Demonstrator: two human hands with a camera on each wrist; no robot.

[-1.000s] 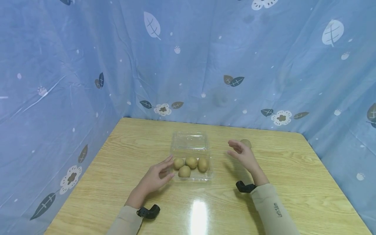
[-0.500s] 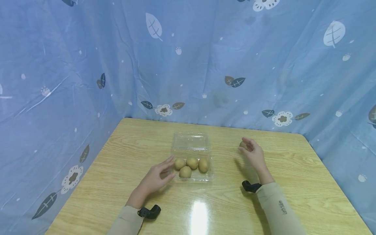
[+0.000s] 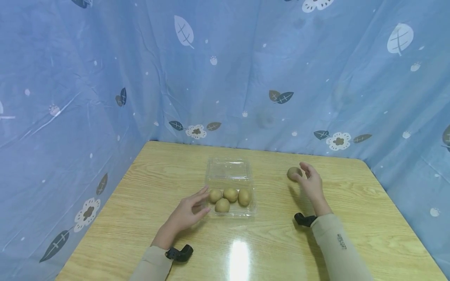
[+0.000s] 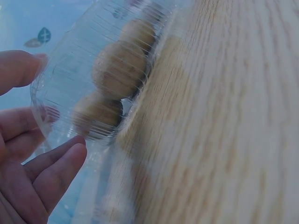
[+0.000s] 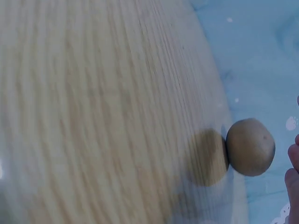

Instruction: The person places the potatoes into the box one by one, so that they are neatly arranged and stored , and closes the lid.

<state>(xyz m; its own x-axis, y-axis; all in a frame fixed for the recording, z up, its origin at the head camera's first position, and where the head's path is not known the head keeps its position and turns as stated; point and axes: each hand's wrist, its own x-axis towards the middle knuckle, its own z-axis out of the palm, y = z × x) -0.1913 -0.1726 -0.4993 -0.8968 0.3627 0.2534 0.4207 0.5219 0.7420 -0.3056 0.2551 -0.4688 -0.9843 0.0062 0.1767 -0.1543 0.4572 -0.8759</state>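
Observation:
A clear plastic box sits on the table with its lid folded back. Inside lie several brown, rounded kiwi-like fruits. My left hand is at the box's left side, thumb and fingers spread apart; in the left wrist view the fingertips are at its clear wall. One loose kiwi-like fruit rests on the table right of the box. My right hand is just right of this fruit, fingers loosely bent. In the right wrist view, a gap separates the fruit from the fingers.
The wooden table extends around the box and both arms. Behind it and at the sides hangs a blue patterned curtain. A black camera is strapped to each wrist.
My right hand has moved right, passing over the loose fruit to its right side, and the fruit shows more fully. My left hand and the box have stayed in place.

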